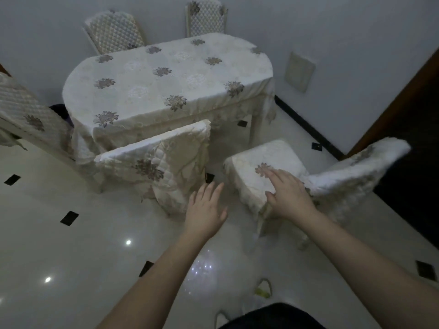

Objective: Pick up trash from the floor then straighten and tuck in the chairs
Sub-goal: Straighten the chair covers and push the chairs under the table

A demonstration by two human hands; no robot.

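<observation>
Right hand (288, 191) is resting flat, fingers straight, on pulled-out chair (259, 172) seat; left hand (205, 205) is hovering open beside it.

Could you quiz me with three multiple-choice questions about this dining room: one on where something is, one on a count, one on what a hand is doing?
1. Where does the pulled-out chair with the cream flowered seat cover stand?
A. Tucked under the table
B. Out on the floor, right of the tucked chair
C. Against the far wall

2. How many chair backs show behind the oval table with the flowered cream cloth?
A. Two
B. None
C. Five

3. What is the right hand doing?
A. Gripping a cup
B. Hanging at the side
C. Resting with straight fingers on the chair seat

Answers: 1 B, its seat sits clear of the table edge. 2 A, two quilted backs rise beyond the far edge. 3 C, its fingers lie flat on the seat cover, while the left hand hovers open.
</observation>
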